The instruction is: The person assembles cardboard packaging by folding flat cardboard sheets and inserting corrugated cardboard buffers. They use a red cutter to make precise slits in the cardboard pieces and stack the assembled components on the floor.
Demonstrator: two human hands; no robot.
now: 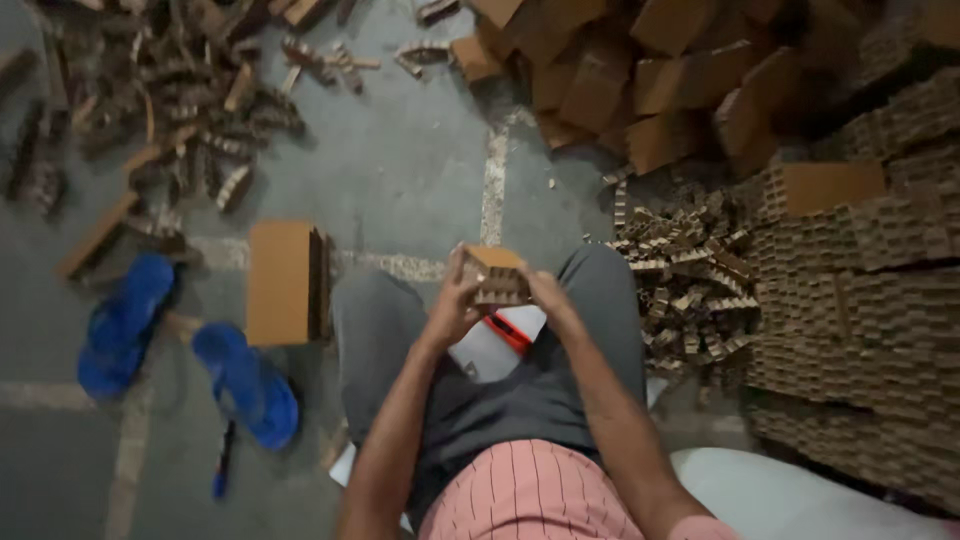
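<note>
A seated person, seen from above, holds a small cardboard honeycomb block (493, 274) over the lap, between the knees of grey trousers (580, 300). The left hand (452, 308) grips the block's left side with its fingers closed around it, while the right hand (547, 297) clasps the right side, fingers curled against the ribbed cardboard. Just beneath the block, on the lap, lies a white object with a red-orange part (505, 335). To the person's left, a larger flat-topped cardboard block (285, 282) stands on the grey concrete floor (400, 170), near a pair of blue sandals (185, 350) lying a little apart from each other. Scraps of cut cardboard strip (170, 90) are scattered across the floor at upper left. At upper right, a heap of finished brown cardboard blocks (650, 80) is piled up, and along the right side broad sheets of honeycomb cardboard (860, 300) are stacked in layers, with a loose tangle of small offcuts (690, 280) just beside the person's right knee. The person wears a pink striped shirt (535, 495), and a white cushion-like object (790, 495) lies at lower right.
</note>
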